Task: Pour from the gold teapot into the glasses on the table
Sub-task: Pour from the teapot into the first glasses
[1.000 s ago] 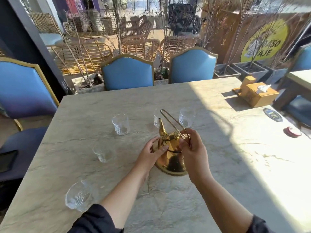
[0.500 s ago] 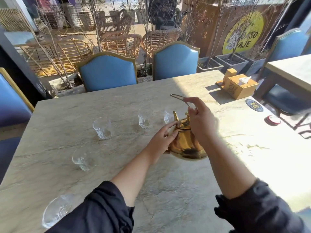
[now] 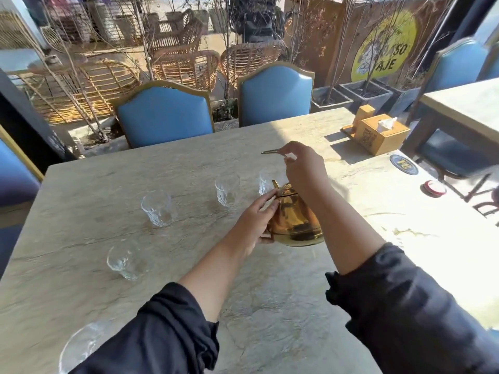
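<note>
Far left, bottom edge: a clear glass (image 3: 81,346) sits partly hidden behind your dark left sleeve (image 3: 162,333). Next right, a second glass (image 3: 124,261) stands on the marble table (image 3: 81,211), then a third glass (image 3: 159,208) farther back, then a fourth glass (image 3: 227,189) near mid-table. All look empty, standing upright and apart from each other.

Your left hand (image 3: 252,224) is against the left side of the gold teapot (image 3: 295,220), fingers pressed together and laid along the body up near the lid; the thumb is under the edge, hard to see. A fifth glass (image 3: 264,182) stands just behind the teapot's spout, partly blocked.

The teapot is mid-table, right of the fourth glass. Cannot tell if its base touches the table or is slightly lifted.

Your right hand (image 3: 303,168) is above the teapot, thumb and forefinger pinching the thin gold handle (image 3: 270,151), which juts left from the fingers. The other fingers are curled.

Far right: a yellow tissue box (image 3: 382,136), a blue round coaster (image 3: 403,164), and a small red-rimmed dish (image 3: 434,188).
</note>
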Demonstrator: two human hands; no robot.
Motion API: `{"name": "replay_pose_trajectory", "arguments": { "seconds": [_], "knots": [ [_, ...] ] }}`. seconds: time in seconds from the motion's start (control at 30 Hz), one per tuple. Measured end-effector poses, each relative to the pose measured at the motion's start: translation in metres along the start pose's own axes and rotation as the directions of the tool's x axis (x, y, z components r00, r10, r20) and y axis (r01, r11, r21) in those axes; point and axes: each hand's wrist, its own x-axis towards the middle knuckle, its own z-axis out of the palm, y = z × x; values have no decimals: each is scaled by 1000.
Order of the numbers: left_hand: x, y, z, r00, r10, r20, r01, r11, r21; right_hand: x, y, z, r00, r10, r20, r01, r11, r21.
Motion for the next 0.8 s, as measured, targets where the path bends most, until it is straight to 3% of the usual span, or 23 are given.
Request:
{"name": "replay_pose_trajectory", "arguments": {
  "seconds": [0.8],
  "knots": [
    [-1, 0, 1, 999, -38, 5, 38, 997, -65, 11, 1, 3, 1000, 4, -3, -4, 1000, -26]
  ]
}}
